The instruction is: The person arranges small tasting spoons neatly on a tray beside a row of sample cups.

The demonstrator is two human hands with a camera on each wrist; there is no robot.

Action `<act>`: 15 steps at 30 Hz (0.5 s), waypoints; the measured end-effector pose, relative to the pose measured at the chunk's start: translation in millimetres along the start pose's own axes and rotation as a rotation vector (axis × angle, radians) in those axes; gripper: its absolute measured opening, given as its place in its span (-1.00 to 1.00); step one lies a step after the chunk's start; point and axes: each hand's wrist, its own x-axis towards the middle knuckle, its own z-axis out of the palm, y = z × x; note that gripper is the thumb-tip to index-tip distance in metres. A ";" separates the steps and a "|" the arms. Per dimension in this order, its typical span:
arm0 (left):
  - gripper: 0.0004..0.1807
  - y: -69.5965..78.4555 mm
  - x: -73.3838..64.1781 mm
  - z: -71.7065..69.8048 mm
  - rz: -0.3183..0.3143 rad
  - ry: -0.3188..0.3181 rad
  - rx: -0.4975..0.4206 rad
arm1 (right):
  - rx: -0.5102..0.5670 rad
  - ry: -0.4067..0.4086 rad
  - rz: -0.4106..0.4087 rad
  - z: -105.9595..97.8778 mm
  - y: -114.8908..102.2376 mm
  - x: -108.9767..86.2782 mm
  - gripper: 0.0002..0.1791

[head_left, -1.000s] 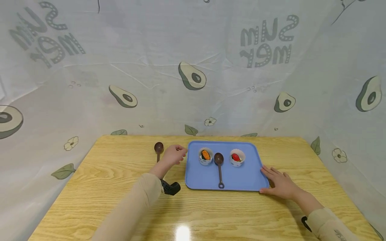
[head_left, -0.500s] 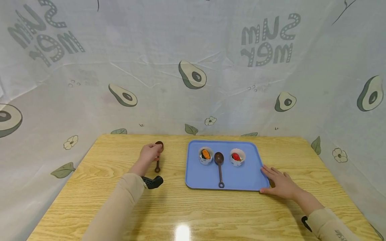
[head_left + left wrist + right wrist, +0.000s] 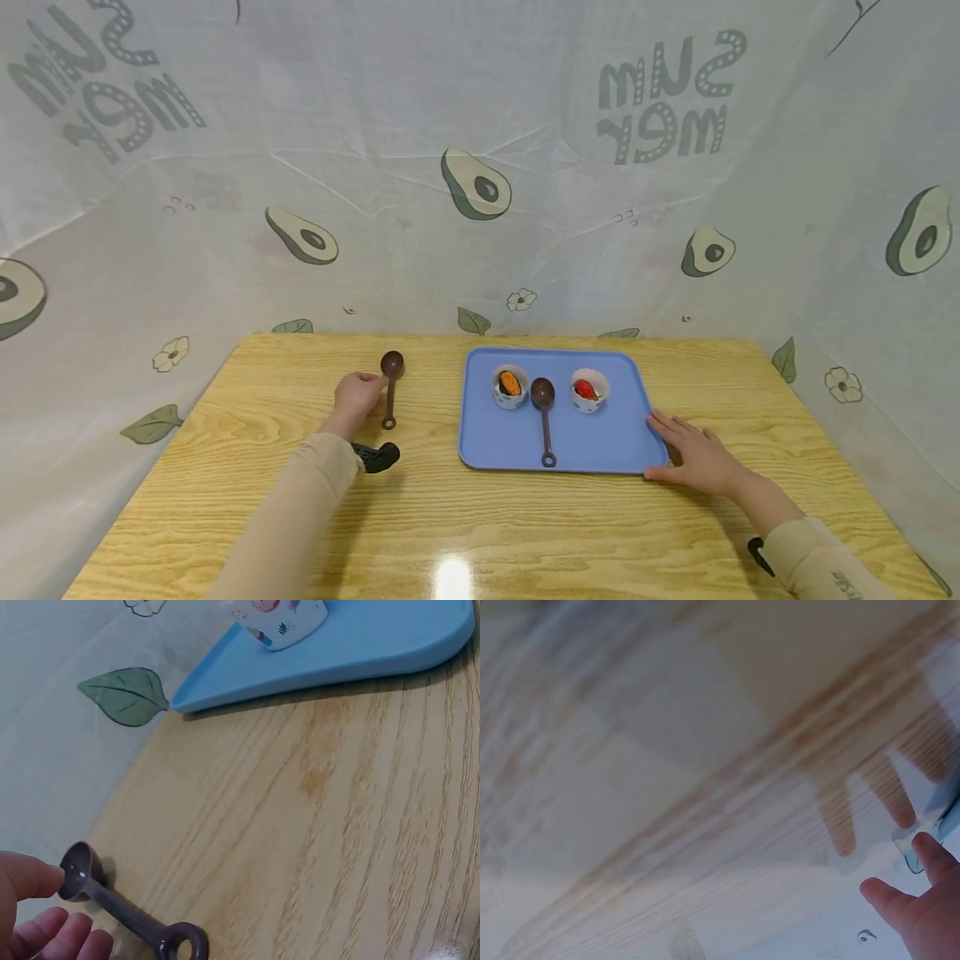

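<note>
A dark brown spoon (image 3: 391,389) with a ring-ended handle lies on the table, bowl toward the back. My left hand (image 3: 356,398) is just left of it, a fingertip right at the bowl's edge and the other fingers loosely bent, as the left wrist view (image 3: 41,907) shows. The blue tray (image 3: 600,442) carries a second brown spoon (image 3: 543,396) between two small patterned white cups. In the left cup (image 3: 510,400) is an orange and dark piece; the right cup (image 3: 588,404) holds a red one. My right hand (image 3: 701,458) rests, fingers spread, against the tray's right edge.
The wood-grain table (image 3: 450,517) ends at a pale hanging sheet (image 3: 390,267) printed with avocados, leaves and lettering, which also runs along both sides. Black wrist cameras sit at both cuffs, the left camera (image 3: 377,457) showing more fully.
My left hand went left from beside the tray to over the brown spoon's bowl, then drew slightly back to its left side. The right hand stays at the tray.
</note>
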 end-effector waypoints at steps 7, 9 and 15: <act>-0.57 -2.4 3.2 9.1 -0.003 0.019 -0.061 | -0.013 0.005 0.000 0.8 0.9 0.5 0.00; -0.58 -2.1 3.5 11.0 0.001 0.015 -0.070 | -0.014 0.005 0.002 1.2 1.3 0.7 0.00; -0.62 -1.8 5.5 16.7 0.012 0.005 -0.056 | -0.007 0.000 0.003 1.0 2.0 0.4 -0.01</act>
